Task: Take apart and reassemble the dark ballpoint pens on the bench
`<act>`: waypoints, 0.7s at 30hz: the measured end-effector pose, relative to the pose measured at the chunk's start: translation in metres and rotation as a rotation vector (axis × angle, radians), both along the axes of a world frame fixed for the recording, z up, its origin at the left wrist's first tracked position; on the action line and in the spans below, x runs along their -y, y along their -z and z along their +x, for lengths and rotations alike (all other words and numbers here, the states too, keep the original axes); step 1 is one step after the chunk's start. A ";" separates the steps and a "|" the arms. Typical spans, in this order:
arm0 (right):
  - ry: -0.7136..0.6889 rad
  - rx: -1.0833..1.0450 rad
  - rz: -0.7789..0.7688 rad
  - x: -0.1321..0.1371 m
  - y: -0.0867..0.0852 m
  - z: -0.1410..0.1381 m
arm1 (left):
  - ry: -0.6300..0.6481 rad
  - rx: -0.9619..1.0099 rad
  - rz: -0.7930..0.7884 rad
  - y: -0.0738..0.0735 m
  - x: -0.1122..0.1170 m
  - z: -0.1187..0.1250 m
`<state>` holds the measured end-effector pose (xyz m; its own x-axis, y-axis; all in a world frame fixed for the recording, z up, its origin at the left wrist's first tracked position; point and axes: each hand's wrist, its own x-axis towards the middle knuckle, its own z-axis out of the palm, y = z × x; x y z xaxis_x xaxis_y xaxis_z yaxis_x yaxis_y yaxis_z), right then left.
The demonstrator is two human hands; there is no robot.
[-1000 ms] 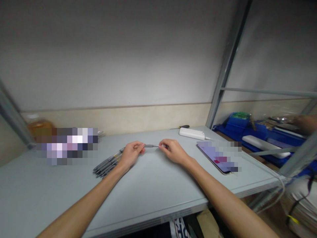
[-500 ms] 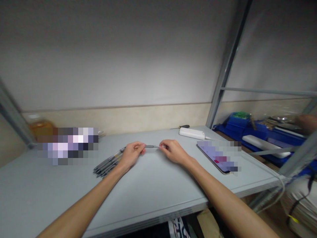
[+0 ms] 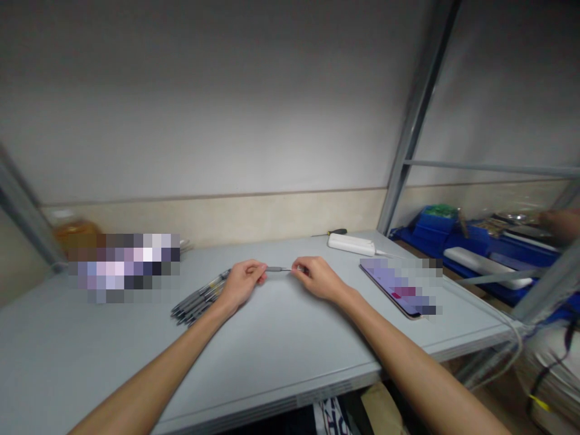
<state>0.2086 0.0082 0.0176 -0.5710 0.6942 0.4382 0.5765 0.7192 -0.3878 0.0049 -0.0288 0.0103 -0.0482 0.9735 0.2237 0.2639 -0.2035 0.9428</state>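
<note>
A pen (image 3: 275,269) with a grey barrel and a thin silver-coloured section bridges my two hands, level over the grey table (image 3: 272,338). My left hand (image 3: 244,281) is closed, pinching the grey end between thumb and fingers. The fingers of my right hand (image 3: 313,275) are closed around the silver end and hide it. Beside and partly behind my left wrist lie several grey pens (image 3: 194,305) in a loose bundle, their tips facing the front left.
A phone (image 3: 392,290) lies right of my right hand. Behind it are a white power strip (image 3: 351,244) with a cable and a screwdriver (image 3: 337,232). A pixelated object (image 3: 127,266) is at left. Blue bins (image 3: 435,226) and another person's blurred hand (image 3: 564,223) are at far right.
</note>
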 end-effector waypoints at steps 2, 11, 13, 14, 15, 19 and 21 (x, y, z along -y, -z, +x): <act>-0.004 -0.001 0.002 -0.001 0.001 0.000 | 0.002 -0.003 0.003 0.000 0.000 0.000; -0.009 -0.012 -0.001 0.001 0.000 0.001 | 0.011 0.001 0.016 0.003 -0.002 -0.002; -0.008 -0.009 -0.003 0.001 0.000 0.001 | 0.011 0.000 0.019 0.003 -0.002 -0.002; -0.008 -0.010 -0.003 0.000 0.000 0.001 | 0.010 0.001 0.019 0.003 -0.001 -0.002; -0.007 -0.012 -0.001 0.000 0.001 0.001 | 0.008 0.001 0.018 0.002 -0.001 -0.001; -0.005 -0.017 0.011 -0.002 0.002 0.000 | 0.016 -0.038 0.027 0.004 -0.002 -0.002; -0.011 -0.022 0.019 -0.002 0.001 0.001 | 0.018 -0.069 0.033 0.006 -0.003 -0.003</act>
